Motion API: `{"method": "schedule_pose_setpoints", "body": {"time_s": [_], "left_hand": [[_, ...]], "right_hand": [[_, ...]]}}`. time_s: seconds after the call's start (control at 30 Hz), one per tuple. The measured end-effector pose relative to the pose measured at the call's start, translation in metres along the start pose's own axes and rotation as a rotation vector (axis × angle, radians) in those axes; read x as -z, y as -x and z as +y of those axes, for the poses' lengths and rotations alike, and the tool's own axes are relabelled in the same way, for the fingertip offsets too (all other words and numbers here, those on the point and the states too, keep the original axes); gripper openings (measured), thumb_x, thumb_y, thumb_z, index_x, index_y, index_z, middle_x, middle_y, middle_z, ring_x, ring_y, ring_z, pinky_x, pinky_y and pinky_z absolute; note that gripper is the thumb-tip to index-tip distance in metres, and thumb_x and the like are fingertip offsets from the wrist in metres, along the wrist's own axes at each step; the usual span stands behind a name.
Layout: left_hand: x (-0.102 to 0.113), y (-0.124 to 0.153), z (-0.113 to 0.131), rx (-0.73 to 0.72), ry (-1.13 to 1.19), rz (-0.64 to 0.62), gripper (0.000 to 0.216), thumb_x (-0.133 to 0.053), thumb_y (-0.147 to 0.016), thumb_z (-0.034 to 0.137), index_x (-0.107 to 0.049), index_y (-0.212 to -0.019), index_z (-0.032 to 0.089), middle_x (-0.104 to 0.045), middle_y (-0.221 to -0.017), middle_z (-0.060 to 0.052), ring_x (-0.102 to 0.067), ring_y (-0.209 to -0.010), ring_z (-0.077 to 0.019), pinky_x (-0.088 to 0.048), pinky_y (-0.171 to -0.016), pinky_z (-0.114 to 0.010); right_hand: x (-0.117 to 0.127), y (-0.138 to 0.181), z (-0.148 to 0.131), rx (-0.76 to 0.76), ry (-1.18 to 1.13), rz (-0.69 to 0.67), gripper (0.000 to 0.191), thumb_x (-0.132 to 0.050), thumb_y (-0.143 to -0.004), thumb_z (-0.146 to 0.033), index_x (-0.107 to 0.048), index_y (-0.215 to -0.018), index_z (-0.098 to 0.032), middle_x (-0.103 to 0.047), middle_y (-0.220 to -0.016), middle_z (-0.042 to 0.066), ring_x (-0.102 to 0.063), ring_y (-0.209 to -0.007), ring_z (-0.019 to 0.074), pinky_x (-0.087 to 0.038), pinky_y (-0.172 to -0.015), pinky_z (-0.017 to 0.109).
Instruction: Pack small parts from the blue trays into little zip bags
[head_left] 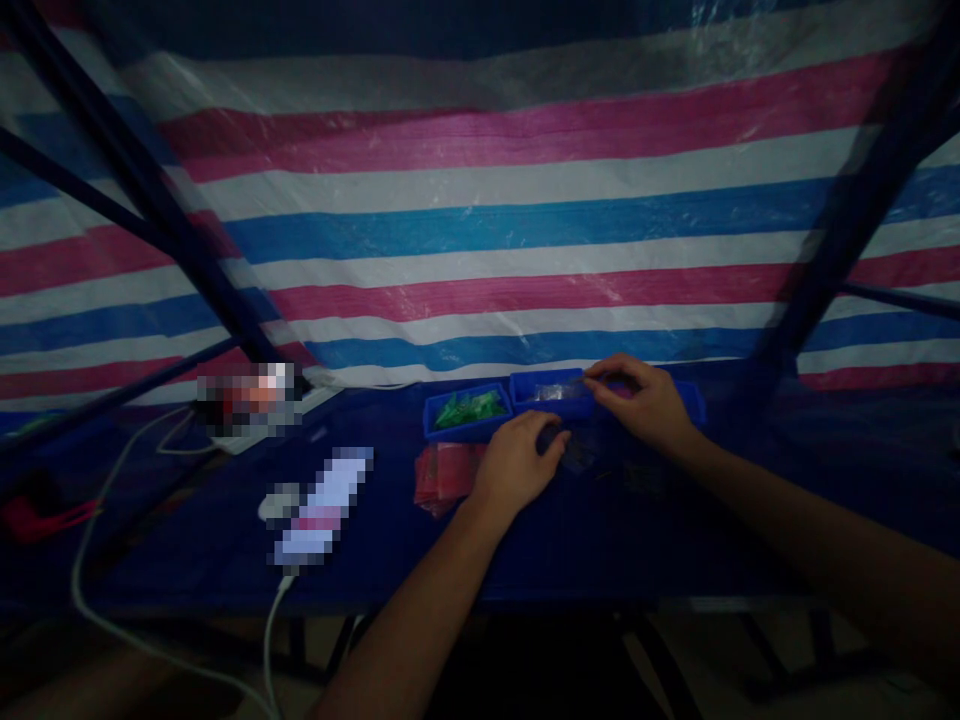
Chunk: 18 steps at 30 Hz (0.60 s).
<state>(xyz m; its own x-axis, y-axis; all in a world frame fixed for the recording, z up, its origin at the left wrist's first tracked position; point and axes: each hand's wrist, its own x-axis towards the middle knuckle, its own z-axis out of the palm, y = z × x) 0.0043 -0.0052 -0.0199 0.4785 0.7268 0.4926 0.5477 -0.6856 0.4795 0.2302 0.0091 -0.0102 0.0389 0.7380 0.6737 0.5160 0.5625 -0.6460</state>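
My left hand (517,462) rests on the dark blue table (600,540), fingers curled down onto something dark that I cannot make out, right beside a stack of red packets (442,478). My right hand (643,400) reaches to a blue tray (551,392) holding clear pieces, its fingertips pinched at the tray's right edge; what it pinches is too small to tell. A second blue tray (459,412) with green pieces sits just left of that one.
A striped pink, blue and white tarp (480,230) hangs behind the table, with dark poles (142,190) at the sides. A power strip (247,405), white cables (112,480) and a blurred flat object (322,505) lie at the left.
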Motion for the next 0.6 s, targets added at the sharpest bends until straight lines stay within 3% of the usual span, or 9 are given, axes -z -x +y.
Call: {"method": "schedule_pose_setpoints", "body": {"time_s": [0.1, 0.27, 0.33, 0.6], "left_hand": [[-0.005, 0.003, -0.001, -0.086, -0.079, -0.095, 0.035, -0.067, -0.094, 0.04, -0.07, -0.122, 0.019, -0.068, -0.131, -0.01, -0.062, -0.125, -0.0266, -0.048, -0.112, -0.044], [-0.009, 0.005, -0.007, -0.136, -0.132, -0.187, 0.033, -0.071, -0.092, 0.034, -0.071, -0.122, 0.021, -0.07, -0.129, -0.009, -0.06, -0.126, -0.0269, -0.046, -0.113, -0.045], [-0.008, 0.005, -0.009, -0.139, -0.137, -0.193, 0.028, -0.07, -0.091, 0.029, -0.072, -0.119, 0.021, -0.072, -0.124, -0.009, -0.062, -0.121, -0.0263, -0.047, -0.111, -0.044], [-0.001, 0.003, -0.011, -0.078, -0.124, -0.122, 0.023, -0.064, -0.093, 0.022, -0.071, -0.115, 0.019, -0.072, -0.115, -0.009, -0.066, -0.111, -0.0247, -0.052, -0.104, -0.042]], "right_hand": [[0.002, -0.005, 0.005, 0.109, 0.142, 0.067, 0.018, -0.066, -0.093, -0.034, -0.075, -0.105, -0.026, -0.075, -0.107, 0.007, -0.068, -0.101, 0.0267, -0.053, -0.097, 0.047], [-0.006, -0.006, 0.012, 0.275, 0.283, -0.241, 0.016, -0.067, -0.091, -0.026, -0.078, -0.103, -0.027, -0.078, -0.107, 0.006, -0.059, -0.121, 0.0323, -0.045, -0.108, 0.056], [-0.009, -0.005, 0.012, 0.291, 0.277, -0.285, 0.018, -0.065, -0.092, -0.025, -0.078, -0.104, -0.026, -0.078, -0.107, 0.007, -0.059, -0.121, 0.0321, -0.046, -0.108, 0.055], [0.002, -0.003, 0.007, 0.251, 0.269, -0.184, 0.02, -0.06, -0.096, -0.03, -0.075, -0.109, -0.027, -0.075, -0.11, 0.008, -0.063, -0.113, 0.0303, -0.049, -0.104, 0.053]]}}
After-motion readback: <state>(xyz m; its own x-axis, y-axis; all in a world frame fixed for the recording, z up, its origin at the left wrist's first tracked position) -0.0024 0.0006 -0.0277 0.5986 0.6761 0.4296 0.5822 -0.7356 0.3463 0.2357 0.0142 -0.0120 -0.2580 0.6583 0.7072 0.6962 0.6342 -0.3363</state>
